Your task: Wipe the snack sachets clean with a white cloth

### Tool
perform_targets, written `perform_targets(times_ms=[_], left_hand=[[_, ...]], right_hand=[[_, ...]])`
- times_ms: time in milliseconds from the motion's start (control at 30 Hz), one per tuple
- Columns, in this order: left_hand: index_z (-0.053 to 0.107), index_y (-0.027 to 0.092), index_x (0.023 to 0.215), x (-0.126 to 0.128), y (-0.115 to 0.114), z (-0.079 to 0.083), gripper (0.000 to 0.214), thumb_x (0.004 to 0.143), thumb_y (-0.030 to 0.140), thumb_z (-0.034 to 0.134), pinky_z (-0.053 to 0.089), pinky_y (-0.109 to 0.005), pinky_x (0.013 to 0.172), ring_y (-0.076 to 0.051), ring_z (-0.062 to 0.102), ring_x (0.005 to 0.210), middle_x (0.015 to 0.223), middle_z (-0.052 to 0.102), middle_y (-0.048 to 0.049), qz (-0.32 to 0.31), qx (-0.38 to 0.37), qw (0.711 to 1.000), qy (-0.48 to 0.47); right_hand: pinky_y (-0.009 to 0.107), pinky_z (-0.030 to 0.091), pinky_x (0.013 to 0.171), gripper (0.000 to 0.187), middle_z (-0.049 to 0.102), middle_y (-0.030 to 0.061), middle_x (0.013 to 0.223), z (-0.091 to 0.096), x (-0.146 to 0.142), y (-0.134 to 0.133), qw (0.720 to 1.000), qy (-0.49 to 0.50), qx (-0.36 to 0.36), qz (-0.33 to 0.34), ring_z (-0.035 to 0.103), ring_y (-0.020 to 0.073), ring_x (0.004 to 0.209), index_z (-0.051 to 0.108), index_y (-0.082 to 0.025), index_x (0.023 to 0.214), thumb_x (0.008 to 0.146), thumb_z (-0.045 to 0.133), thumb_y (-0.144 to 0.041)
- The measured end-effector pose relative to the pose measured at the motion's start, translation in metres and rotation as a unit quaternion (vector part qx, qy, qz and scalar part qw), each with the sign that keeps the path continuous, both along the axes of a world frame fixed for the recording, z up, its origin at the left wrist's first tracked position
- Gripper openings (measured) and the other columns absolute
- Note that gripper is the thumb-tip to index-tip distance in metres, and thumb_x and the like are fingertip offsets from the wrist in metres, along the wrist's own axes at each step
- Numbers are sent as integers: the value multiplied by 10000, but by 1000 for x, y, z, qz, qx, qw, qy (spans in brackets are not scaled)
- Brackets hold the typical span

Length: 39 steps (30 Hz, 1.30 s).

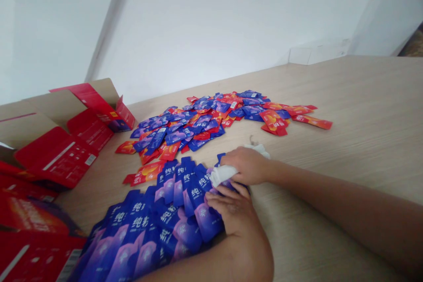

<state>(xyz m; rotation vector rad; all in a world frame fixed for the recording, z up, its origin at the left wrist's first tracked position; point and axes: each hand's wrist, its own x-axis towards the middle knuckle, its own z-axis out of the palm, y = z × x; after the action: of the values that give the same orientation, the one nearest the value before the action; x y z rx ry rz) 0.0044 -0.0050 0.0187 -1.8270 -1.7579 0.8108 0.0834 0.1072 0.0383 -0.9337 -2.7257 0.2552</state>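
A long overlapping row of blue and purple sachets [155, 224] lies on the wooden table [346, 110], running from the bottom left toward the centre. My left hand [231, 213] rests on the near end of this row, its fingers curled and pressed onto the top sachets. Just above it, my right hand [247, 165] is closed round a white piece of cloth or paper [222, 174], which touches the end of the row. Both hands almost meet there.
A loose heap of red and blue sachets [218, 119] spreads across the middle of the table. Opened red cardboard boxes [59, 154] lie at the left, more red packaging [29, 255] at the bottom left. A white wall stands behind.
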Motion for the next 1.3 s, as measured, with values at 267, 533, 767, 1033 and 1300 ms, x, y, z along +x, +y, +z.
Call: perform_targets(times_ms=[267, 533, 767, 1033, 1300], left_hand=[[445, 146, 1306, 0, -1, -2, 485, 835, 45, 387, 472, -559, 797, -365, 587, 988, 1206, 528, -288, 7, 45, 999, -26], [459, 136, 1292, 0, -1, -9, 463, 840, 59, 393, 468, -580, 774, -381, 589, 977, 1177, 550, -293, -4, 70, 998, -5], [447, 135, 1299, -1, -1, -11, 474, 834, 54, 400, 465, -572, 782, -375, 600, 958, 1172, 552, -294, -12, 85, 996, 19], [468, 126, 1282, 0, -1, -11, 469, 830, 29, 393, 452, -593, 796, -383, 588, 979, 1179, 546, -296, -1, 80, 996, -37], [477, 115, 1272, 0, -2, -9, 464, 824, 15, 406, 443, -590, 826, -364, 583, 999, 1193, 547, -276, 5, 89, 992, -90]], right_hand=[[311, 369, 744, 254, 637, 80, 977, -6, 3, 9, 993, -33, 21, -115, 577, 236, 897, 554, -192, 1007, 779, 539, -301], [312, 371, 756, 280, 635, 63, 939, -3, -1, 1, 1000, 8, 13, -26, 571, 222, 866, 558, -188, 1014, 765, 556, -316], [321, 369, 747, 264, 632, 76, 971, -10, 3, 11, 995, -18, 31, -98, 573, 233, 888, 553, -189, 1012, 765, 559, -285], [319, 359, 777, 295, 623, 62, 956, -5, 2, 5, 999, 38, 22, -16, 555, 217, 880, 555, -184, 1031, 754, 558, -285], [321, 348, 765, 299, 624, 70, 953, -8, 2, 7, 999, 12, 15, -40, 556, 226, 879, 553, -184, 1043, 761, 547, -282]])
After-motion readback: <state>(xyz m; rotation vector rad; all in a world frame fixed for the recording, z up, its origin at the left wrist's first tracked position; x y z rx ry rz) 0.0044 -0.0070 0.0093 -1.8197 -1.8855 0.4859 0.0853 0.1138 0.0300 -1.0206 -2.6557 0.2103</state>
